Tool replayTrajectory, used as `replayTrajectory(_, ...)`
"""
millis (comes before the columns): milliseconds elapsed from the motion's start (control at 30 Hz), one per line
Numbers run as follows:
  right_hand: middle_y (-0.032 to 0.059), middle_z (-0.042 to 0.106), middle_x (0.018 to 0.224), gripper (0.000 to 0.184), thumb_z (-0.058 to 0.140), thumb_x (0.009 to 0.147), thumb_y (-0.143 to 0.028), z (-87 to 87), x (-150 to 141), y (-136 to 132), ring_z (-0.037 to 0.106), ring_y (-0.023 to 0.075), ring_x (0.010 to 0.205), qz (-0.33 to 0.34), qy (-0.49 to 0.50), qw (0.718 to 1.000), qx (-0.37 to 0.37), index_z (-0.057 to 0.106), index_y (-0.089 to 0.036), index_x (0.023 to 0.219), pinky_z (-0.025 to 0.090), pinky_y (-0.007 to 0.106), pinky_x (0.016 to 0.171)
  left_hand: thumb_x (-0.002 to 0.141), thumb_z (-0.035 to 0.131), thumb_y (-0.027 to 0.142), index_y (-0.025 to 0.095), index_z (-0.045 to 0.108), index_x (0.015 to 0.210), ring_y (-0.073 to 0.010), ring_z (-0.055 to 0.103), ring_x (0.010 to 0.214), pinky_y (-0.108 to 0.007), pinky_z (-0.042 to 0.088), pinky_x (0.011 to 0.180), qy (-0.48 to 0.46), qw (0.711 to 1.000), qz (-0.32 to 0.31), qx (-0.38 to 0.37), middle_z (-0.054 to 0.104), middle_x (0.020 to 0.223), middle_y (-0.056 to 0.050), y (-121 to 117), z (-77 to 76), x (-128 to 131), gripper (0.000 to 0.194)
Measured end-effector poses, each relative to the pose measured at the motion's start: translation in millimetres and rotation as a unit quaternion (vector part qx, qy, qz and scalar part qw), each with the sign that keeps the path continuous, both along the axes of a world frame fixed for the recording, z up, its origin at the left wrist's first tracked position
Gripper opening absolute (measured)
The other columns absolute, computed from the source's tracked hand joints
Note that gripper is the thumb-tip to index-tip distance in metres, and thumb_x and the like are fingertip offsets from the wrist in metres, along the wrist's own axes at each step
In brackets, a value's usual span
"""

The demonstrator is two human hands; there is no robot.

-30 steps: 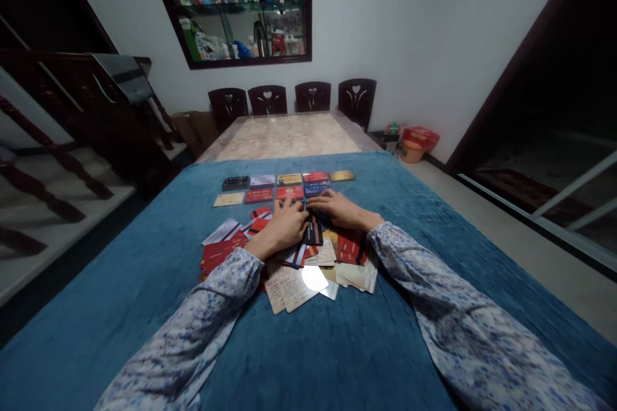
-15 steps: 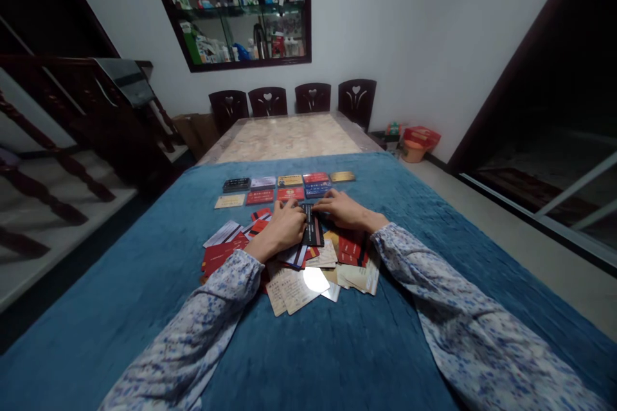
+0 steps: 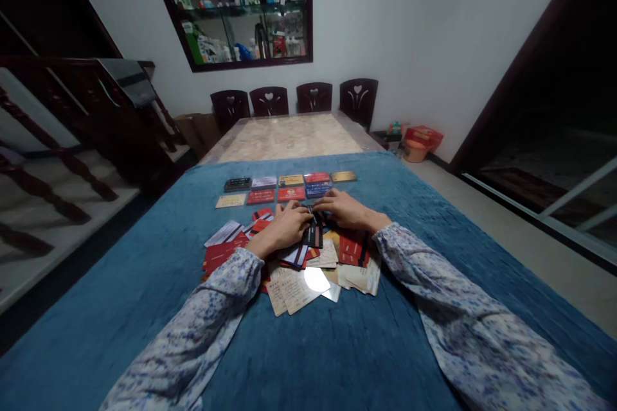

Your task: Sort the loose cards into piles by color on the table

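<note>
My left hand (image 3: 290, 225) and my right hand (image 3: 348, 210) meet over the far side of a loose heap of plastic cards. Between them are black cards (image 3: 315, 235), one apparently tilted at the fingertips; the fingers of both hands are bent onto these cards. Red cards (image 3: 226, 255) spread out beside my left hand, and more red cards (image 3: 353, 248) lie below my right wrist. Nearest me in the heap are cream cards (image 3: 301, 292), one with a bright glare spot. My fingers partly hide the upper black cards.
Beyond the hands, small card stacks stand in two rows, among them a black stack (image 3: 238, 184), a yellow one (image 3: 291, 180) and a blue one (image 3: 318, 189). A blue cloth (image 3: 144, 308) covers the near table. Dark chairs (image 3: 314, 97) line the far end.
My left hand has shifted slightly right, toward my right hand. A black card between the fingertips now looks tilted across the others. The card rows have stayed put.
</note>
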State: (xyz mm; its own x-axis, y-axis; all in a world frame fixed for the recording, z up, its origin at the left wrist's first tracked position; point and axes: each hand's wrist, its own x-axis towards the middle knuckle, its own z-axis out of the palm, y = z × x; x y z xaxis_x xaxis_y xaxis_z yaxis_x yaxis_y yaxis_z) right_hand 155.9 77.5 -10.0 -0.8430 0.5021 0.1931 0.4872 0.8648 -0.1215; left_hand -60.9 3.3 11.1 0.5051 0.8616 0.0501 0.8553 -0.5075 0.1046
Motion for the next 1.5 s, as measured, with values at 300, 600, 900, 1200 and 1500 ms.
replayTrajectory(300,0.0077,0.056,0.153,0.074,0.057,0.081,-0.005,1.1,-5,-6,0.041,0.0348,0.133,-0.032,-0.062,0.997,-0.029,0.053,-0.028,0.151,0.041,0.053,0.1,0.094,0.049,0.013,0.024,0.075,0.122,-0.0342,0.046,0.127,-0.053,0.034,0.099,-0.028,1.0,-0.008,-0.01,0.069,0.135,-0.009,0,3.9,-3,0.039)
replayTrajectory(600,0.0101,0.068,0.137,0.046,0.067,0.09,-0.024,12.1,-4,-10,0.045,0.0337,0.122,-0.023,-0.049,0.998,-0.024,0.067,-0.027,0.136,0.039,0.046,0.093,0.096,0.06,0.049,0.018,0.079,0.099,-0.0348,0.051,0.118,-0.055,0.035,0.099,0.021,0.999,0.014,0.046,0.073,0.11,-0.014,-15,13.0,11,0.037)
replayTrajectory(900,0.0105,0.073,0.115,0.034,0.067,0.092,-0.027,12.3,-2,-7,0.049,0.029,0.109,-0.001,-0.018,1.0,-0.021,0.073,-0.026,0.125,0.04,0.04,0.088,0.094,0.062,0.053,0.016,0.079,0.095,-0.0351,0.051,0.115,-0.052,0.038,0.097,0.034,0.996,0.05,0.066,0.072,0.106,-0.015,-19,9.4,19,0.041)
replayTrajectory(1200,0.009,0.063,0.143,0.063,0.066,0.077,-0.01,3.3,-3,-5,0.047,0.0315,0.119,0.02,-0.015,0.999,-0.031,0.065,-0.023,0.139,0.042,0.048,0.098,0.091,0.066,0.048,0.017,0.078,0.097,-0.0357,0.051,0.12,-0.055,0.037,0.101,0.029,0.999,0.034,0.004,0.074,0.115,-0.013,-21,23.7,16,0.034)
replayTrajectory(1500,0.0103,0.067,0.135,0.056,0.067,0.083,-0.014,4.6,-3,-4,0.051,0.029,0.112,0.027,-0.015,0.999,-0.043,0.066,-0.023,0.138,0.045,0.047,0.099,0.089,0.068,0.044,0.019,0.077,0.104,-0.0356,0.05,0.123,-0.053,0.04,0.102,0.014,0.999,0.018,-0.028,0.074,0.12,-0.012,-19,27.8,11,0.031)
